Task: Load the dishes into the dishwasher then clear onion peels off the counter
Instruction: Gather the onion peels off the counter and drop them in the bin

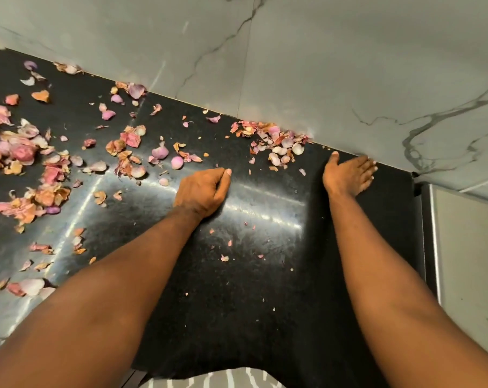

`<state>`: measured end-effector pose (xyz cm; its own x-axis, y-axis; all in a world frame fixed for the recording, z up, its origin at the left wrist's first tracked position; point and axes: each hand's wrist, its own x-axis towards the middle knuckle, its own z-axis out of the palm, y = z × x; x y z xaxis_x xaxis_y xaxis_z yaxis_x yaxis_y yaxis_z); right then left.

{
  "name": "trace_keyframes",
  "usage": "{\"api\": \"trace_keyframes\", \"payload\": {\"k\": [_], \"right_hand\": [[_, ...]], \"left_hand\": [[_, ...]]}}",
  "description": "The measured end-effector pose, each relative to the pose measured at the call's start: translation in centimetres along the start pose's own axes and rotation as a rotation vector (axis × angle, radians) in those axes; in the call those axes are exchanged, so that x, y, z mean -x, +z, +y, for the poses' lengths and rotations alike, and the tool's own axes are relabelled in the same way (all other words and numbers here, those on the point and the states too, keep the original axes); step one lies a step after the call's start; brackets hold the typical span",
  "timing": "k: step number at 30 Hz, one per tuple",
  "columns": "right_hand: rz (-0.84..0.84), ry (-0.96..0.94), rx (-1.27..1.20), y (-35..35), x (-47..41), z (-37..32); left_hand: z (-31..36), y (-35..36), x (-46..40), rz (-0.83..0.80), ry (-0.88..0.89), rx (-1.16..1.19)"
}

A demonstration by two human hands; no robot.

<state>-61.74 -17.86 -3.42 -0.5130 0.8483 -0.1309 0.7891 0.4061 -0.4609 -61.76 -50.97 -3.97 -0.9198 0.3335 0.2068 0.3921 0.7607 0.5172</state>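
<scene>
Pink and orange onion peels (27, 163) lie scattered over the left half of the black counter (265, 275). A smaller heap of peels (273, 140) sits against the marble wall. My right hand (349, 173) rests on its edge on the counter by the wall, fingers straight, just right of that heap. My left hand (205, 191) lies on the counter with fingers curled under and thumb against them; whether it holds any peel is hidden. No dishes or dishwasher are in view.
A grey veined marble wall (321, 65) runs along the back of the counter. At the right, the counter ends at a steel-edged grey surface (466, 247). Tiny peel flakes (224, 257) dot the counter between my arms.
</scene>
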Motion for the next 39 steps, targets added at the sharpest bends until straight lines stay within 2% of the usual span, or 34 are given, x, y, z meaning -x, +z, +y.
{"api": "trace_keyframes", "payload": {"k": [4, 8, 10, 12, 14, 18, 20, 22, 23, 27, 29, 31, 33, 35, 37, 39], "right_hand": [[-0.069, -0.134, -0.031, 1.4, 2.1, -2.4], [-0.173, -0.571, -0.149, 3.3, 6.9, -3.0], [-0.208, -0.659, -0.295, 3.4, 8.3, -3.2], [-0.128, -0.674, -0.404, 3.1, 8.1, -3.8], [-0.11, -0.687, -0.372, 3.0, 6.5, -4.5], [-0.339, -0.764, -0.216, 3.4, 4.2, -5.1], [-0.454, -0.677, -0.418, 2.8, 4.1, -5.2], [-0.407, -0.614, -0.59, 2.5, 3.5, -5.4], [-0.381, -0.617, -0.577, 2.4, 3.0, -5.5], [-0.568, -0.647, -0.41, 3.0, 3.5, -5.9], [-0.62, -0.661, -0.543, 2.5, 4.4, -6.6], [-0.563, -0.679, -0.662, 2.0, 4.6, -7.6], [-0.56, -0.681, -0.615, 2.3, 4.3, -8.4], [-0.662, -0.685, -0.476, 2.9, 4.4, -8.8], [-0.735, -0.682, -0.451, 3.0, 4.8, -9.0], [-0.73, -0.613, -0.65, 2.8, 5.2, -9.6]], "left_hand": [[0.2, -0.2, -0.3, -0.005, -0.015, -0.035], [0.3, -0.2, -0.2, -0.013, -0.041, -0.028], [0.3, -0.2, -0.2, -0.008, -0.046, -0.022], [0.2, -0.2, -0.2, -0.006, -0.043, -0.013], [0.2, -0.2, -0.2, -0.006, -0.04, -0.011], [0.4, -0.4, -0.2, -0.002, -0.04, -0.008], [0.3, -0.4, -0.1, 0.001, -0.032, -0.003], [0.2, -0.4, 0.0, 0.007, -0.027, 0.007], [0.2, -0.4, 0.0, 0.013, -0.023, 0.017], [0.1, -0.4, 0.2, 0.034, -0.031, 0.057], [-0.1, -0.3, 0.3, 0.041, -0.03, 0.101], [-0.3, -0.3, 0.5, 0.046, -0.027, 0.147], [-0.5, -0.3, 0.6, 0.056, -0.033, 0.196], [-0.6, -0.4, 0.7, 0.059, -0.052, 0.226], [-0.6, -0.4, 0.6, 0.06, -0.067, 0.25], [-0.7, -0.4, 0.5, 0.055, -0.073, 0.279]]}}
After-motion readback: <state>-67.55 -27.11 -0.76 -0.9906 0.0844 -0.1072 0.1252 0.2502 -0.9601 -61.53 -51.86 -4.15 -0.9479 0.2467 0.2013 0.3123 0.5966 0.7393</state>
